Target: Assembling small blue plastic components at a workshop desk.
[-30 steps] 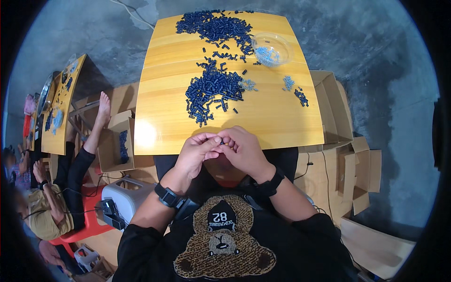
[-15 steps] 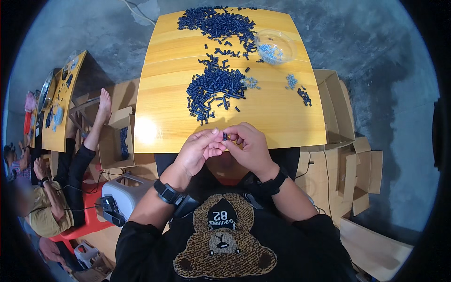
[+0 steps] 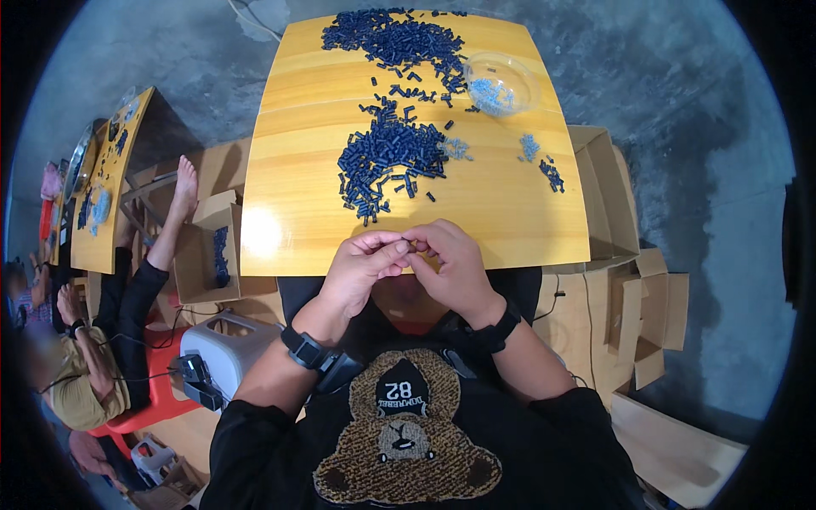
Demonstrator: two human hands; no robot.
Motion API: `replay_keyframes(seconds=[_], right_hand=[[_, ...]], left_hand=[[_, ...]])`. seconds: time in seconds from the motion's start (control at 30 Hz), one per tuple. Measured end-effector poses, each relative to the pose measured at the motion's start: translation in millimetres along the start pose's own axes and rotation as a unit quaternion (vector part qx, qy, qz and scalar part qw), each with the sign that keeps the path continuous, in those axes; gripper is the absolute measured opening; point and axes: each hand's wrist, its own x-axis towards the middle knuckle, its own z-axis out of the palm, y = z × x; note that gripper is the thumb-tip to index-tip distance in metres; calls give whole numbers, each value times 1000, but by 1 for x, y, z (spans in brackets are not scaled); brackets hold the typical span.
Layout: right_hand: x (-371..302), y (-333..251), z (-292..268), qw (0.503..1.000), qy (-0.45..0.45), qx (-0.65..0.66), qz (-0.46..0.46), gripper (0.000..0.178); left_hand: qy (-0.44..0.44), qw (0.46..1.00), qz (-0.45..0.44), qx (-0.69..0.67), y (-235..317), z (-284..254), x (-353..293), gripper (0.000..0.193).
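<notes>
My left hand (image 3: 359, 268) and my right hand (image 3: 453, 265) meet over the near edge of the yellow wooden table (image 3: 297, 187), fingertips pinched together. Between them is a small black cylindrical part (image 3: 410, 246), mostly covered by the fingers. Beyond my hands lies a heap of similar short black parts (image 3: 387, 157). A little cluster of clear pieces (image 3: 456, 150) touches its right side. Farther right are another small cluster of clear pieces (image 3: 529, 148) and a few small dark parts (image 3: 552, 176).
A larger black heap (image 3: 408, 42) spreads over the table's far end, beside a clear bowl (image 3: 529, 78) holding pale pieces. Cardboard boxes (image 3: 608, 191) stand right of the table. On the left are a box with black parts (image 3: 200, 263), a grey stool (image 3: 229, 353) and a seated person (image 3: 93, 374).
My left thumb and fingers have closed in toward the right fingertips. The black part, plainly visible before, is now mostly covered. The heaps have stayed put.
</notes>
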Motion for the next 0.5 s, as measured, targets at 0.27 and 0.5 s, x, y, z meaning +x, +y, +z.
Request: replay_keyframes(seconds=[0.27, 0.5], right_hand=[[25, 33, -49, 988, 41, -143, 44, 13], [64, 55, -67, 963, -19, -258, 79, 10]], left_hand=[[24, 999, 24, 25, 3, -10, 4, 14], [9, 1000, 17, 24, 3, -14, 10, 14]])
